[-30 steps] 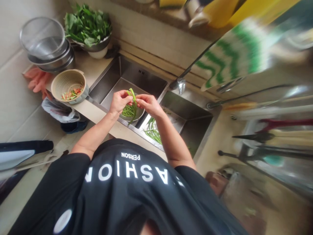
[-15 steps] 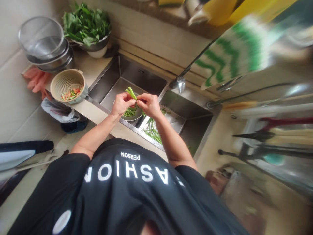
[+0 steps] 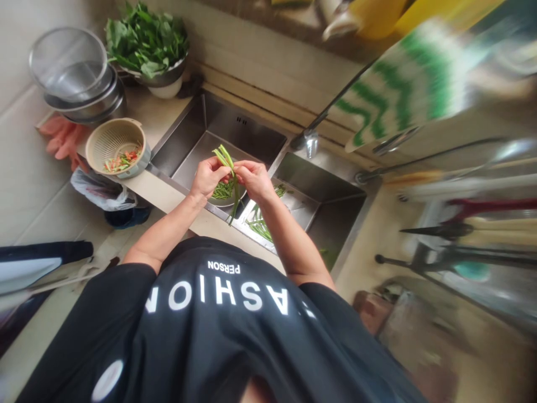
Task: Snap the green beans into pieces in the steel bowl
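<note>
The green stalks (image 3: 224, 156), pinched midway by the fingers (image 3: 242, 165) of left hand (image 3: 206, 178) and right hand (image 3: 257, 181), seemed light, crisp, easily snapped and best held there.

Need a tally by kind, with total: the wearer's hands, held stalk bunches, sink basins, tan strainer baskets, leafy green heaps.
Hands: 2 (left hand, right hand)
Held green stalk bunch: 1
Sink basins: 2 (left basin, right basin)
Tan strainer basket: 1
Leafy green heap: 1
Total: 7
</note>
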Tool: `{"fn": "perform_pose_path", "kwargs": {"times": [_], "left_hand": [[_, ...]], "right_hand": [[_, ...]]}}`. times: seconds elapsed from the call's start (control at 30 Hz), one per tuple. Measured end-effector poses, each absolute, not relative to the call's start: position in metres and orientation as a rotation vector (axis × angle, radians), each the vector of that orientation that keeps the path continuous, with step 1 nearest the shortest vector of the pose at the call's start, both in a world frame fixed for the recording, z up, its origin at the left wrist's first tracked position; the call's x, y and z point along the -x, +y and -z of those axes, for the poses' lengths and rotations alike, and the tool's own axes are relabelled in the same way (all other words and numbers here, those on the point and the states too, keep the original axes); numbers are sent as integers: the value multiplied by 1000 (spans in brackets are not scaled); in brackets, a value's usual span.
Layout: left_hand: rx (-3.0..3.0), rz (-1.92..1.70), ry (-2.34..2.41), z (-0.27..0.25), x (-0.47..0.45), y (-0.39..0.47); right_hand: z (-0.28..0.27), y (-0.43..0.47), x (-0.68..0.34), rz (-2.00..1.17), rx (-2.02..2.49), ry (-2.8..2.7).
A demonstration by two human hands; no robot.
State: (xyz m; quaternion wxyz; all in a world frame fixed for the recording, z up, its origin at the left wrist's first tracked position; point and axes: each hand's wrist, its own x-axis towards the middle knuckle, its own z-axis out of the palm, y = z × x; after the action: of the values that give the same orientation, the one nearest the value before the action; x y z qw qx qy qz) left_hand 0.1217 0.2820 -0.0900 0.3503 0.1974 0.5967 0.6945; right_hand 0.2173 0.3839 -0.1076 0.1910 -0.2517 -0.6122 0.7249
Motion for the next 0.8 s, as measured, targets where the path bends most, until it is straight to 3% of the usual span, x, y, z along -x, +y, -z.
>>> {"fn": "perform_pose_path", "kwargs": {"times": [0.47,0.67,0.8], "left_hand": [[-745,-1725,1908,92,-126,279],[-561,-1774,1771,97,-126,285],[-484,-1767,1651,94,-123,282]], "right_hand": [[89,385,-226,-1454,634,-2135],[106,385,-218,-1775,778,-1917],[107,395,-225,-2057,569,-1925]]}}
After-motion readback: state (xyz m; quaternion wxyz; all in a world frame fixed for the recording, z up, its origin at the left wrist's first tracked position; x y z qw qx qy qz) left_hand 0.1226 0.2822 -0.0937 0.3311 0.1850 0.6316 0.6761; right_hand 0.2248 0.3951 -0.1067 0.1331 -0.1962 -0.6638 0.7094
